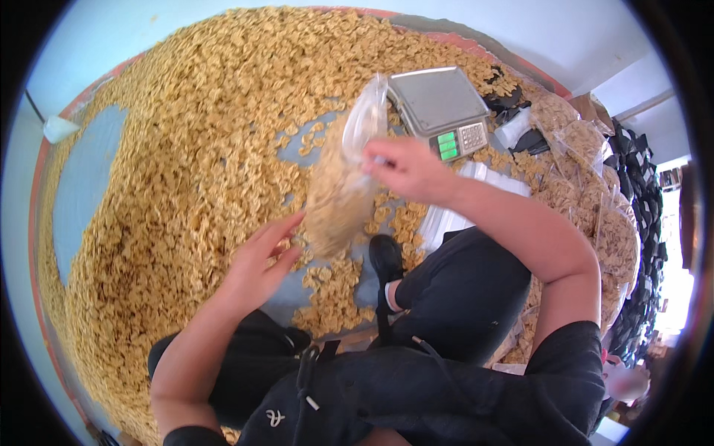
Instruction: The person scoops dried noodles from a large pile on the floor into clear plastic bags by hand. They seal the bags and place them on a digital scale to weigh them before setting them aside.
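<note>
A clear plastic bag full of pale brown dried slices hangs tilted in front of me, its lower part blurred. My right hand grips the bag near its gathered neck, and the loose top of the plastic stands up above the fingers. To the left of the bag's lower end is my left hand, fingers apart and holding nothing; whether a fingertip touches the plastic I cannot tell. A large heap of loose golden dried slices spreads over the floor around the bag.
A digital scale with lit green displays stands beyond my right hand. White plastic bags lie flat beside my knee. Filled clear bags are piled at the right, with black bundles behind them. Part of another person shows at lower right.
</note>
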Demonstrator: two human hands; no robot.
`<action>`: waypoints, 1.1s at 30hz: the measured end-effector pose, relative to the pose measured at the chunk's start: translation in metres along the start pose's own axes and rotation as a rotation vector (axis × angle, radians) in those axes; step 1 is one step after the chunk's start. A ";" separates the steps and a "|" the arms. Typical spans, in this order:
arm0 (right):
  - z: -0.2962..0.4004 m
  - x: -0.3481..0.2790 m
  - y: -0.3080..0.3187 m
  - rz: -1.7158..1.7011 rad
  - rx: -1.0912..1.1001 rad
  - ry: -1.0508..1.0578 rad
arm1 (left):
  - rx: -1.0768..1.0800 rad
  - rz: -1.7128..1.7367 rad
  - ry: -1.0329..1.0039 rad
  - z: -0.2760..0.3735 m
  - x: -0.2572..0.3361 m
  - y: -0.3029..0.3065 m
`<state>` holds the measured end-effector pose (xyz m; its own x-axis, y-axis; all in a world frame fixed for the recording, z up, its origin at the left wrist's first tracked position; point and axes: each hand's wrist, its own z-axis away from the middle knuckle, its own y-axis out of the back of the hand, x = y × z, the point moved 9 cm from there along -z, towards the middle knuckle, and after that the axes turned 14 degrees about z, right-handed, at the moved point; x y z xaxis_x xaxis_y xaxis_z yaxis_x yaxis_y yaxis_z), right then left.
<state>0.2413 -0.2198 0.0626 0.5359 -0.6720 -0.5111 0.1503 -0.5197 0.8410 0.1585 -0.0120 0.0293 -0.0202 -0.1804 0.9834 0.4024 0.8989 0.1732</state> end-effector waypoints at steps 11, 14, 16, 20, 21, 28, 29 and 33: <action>0.012 -0.126 -0.104 -0.344 0.002 -0.071 | 0.231 -0.181 0.022 0.051 -0.022 0.013; 0.021 -0.167 -0.098 -0.297 -0.026 0.133 | 0.168 -0.111 0.082 0.079 -0.012 0.015; 0.034 -0.176 -0.117 -0.109 -0.267 0.191 | 0.122 0.045 0.108 0.090 -0.015 0.006; 0.078 -0.180 -0.157 -0.065 -0.497 0.203 | -0.175 -0.260 -0.053 0.103 -0.020 -0.023; 0.086 -0.183 -0.160 -0.114 -0.524 0.181 | -0.244 -0.273 -0.071 0.105 -0.023 -0.028; 0.152 -0.142 -0.142 -0.304 -0.192 -0.432 | -0.358 -0.248 -0.058 0.102 -0.046 -0.042; 0.162 -0.139 -0.145 -0.318 -0.178 -0.517 | -0.354 -0.208 -0.023 0.102 -0.048 -0.044; 0.164 -0.141 -0.138 -0.250 -0.129 -0.470 | -0.337 0.017 0.113 0.102 -0.056 -0.043</action>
<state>0.0088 -0.1401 -0.0110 0.0462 -0.7149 -0.6977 0.3420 -0.6449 0.6835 0.0490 -0.0001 -0.0274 0.0829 -0.2269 0.9704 0.6819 0.7230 0.1108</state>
